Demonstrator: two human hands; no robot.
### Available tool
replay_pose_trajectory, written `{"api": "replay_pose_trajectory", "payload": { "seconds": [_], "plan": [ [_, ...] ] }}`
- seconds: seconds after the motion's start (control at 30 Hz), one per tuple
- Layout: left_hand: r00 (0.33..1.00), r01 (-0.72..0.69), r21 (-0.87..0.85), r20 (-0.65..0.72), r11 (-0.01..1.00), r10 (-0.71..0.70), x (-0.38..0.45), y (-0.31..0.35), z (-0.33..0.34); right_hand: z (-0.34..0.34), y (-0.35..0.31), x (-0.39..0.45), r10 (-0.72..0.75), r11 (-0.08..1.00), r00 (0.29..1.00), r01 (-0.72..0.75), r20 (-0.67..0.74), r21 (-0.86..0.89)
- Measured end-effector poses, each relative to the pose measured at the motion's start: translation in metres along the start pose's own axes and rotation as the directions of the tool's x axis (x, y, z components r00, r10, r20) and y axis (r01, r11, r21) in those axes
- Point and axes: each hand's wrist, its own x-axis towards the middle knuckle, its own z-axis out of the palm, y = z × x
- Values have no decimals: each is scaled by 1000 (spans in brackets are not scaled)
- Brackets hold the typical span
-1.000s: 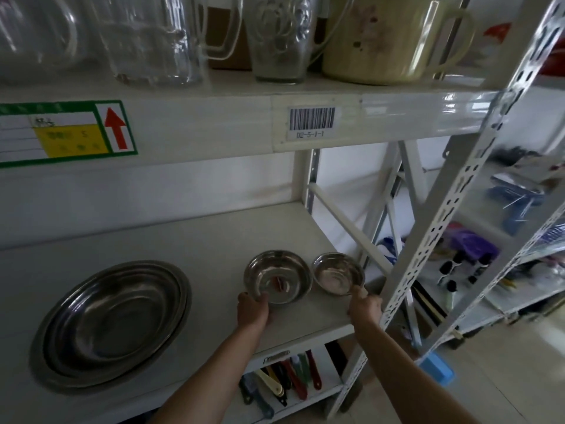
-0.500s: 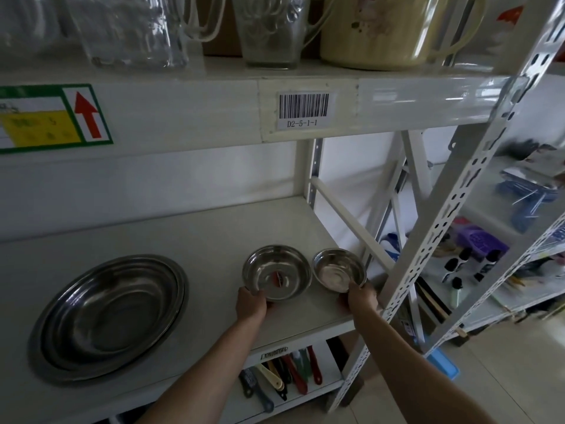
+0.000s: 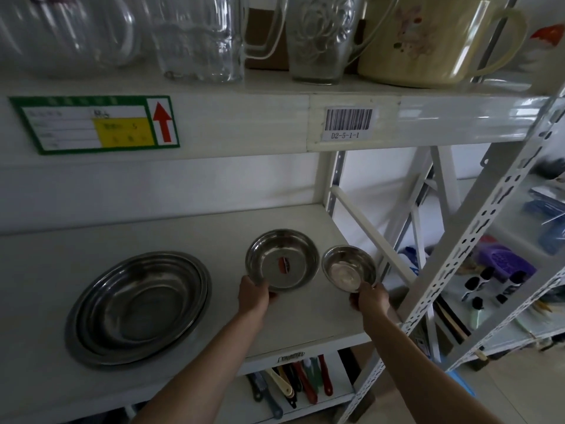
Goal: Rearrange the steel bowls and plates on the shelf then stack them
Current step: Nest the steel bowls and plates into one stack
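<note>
On the white shelf [image 3: 189, 228] lies a stack of large steel plates [image 3: 137, 304] at the left. A medium steel bowl [image 3: 282, 260] with a red label inside sits near the front right, tilted up toward me. My left hand [image 3: 253, 293] grips its near rim. A smaller steel bowl [image 3: 348, 267] is just right of it, lifted and tilted, with my right hand [image 3: 370, 299] closed on its near rim. The two bowls nearly touch.
The shelf above carries glass jugs [image 3: 198, 38] and a cream plastic jug [image 3: 428, 41]. A perforated steel upright [image 3: 477, 234] and a diagonal brace [image 3: 370, 231] stand close on the right. Utensils [image 3: 293, 384] lie on the shelf below.
Both bowls have tipped up off the shelf toward me, the small one lifted a little. My hands stay on their near rims. The camera view has tilted upward.
</note>
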Motion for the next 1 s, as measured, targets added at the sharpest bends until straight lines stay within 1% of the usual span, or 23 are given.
{"api": "replay_pose_trajectory", "payload": {
  "seconds": [0.1,0.27,0.37,0.5,0.73,0.8,0.9,1.0],
  "plan": [
    [999,-34,-77,-11,996,34,0,14,-13,11,-9,-13,-58,998,998,58,19,-21],
    [995,-82,-131,-69,988,74,-2,37,-42,35,-27,-32,-130,991,988,133,79,-31],
    [990,-111,-178,-104,978,93,-1,50,-62,54,-37,-43,-137,990,983,141,118,-25],
    [981,-139,-176,-161,974,111,-1,60,-96,82,-47,-56,-160,987,972,163,170,-7],
    [967,-172,-212,-221,962,124,-3,74,-164,132,-60,-95,-191,981,941,193,280,23],
    [961,-188,-204,-242,961,137,-2,74,-185,146,-65,-108,-196,980,931,195,307,34],
    [952,-176,-178,-283,968,121,-3,74,-211,166,-68,-124,-214,976,911,210,352,49],
    [944,-138,-80,-313,987,107,-5,72,-233,183,-69,-141,-218,975,887,217,406,49]
  ]
}}
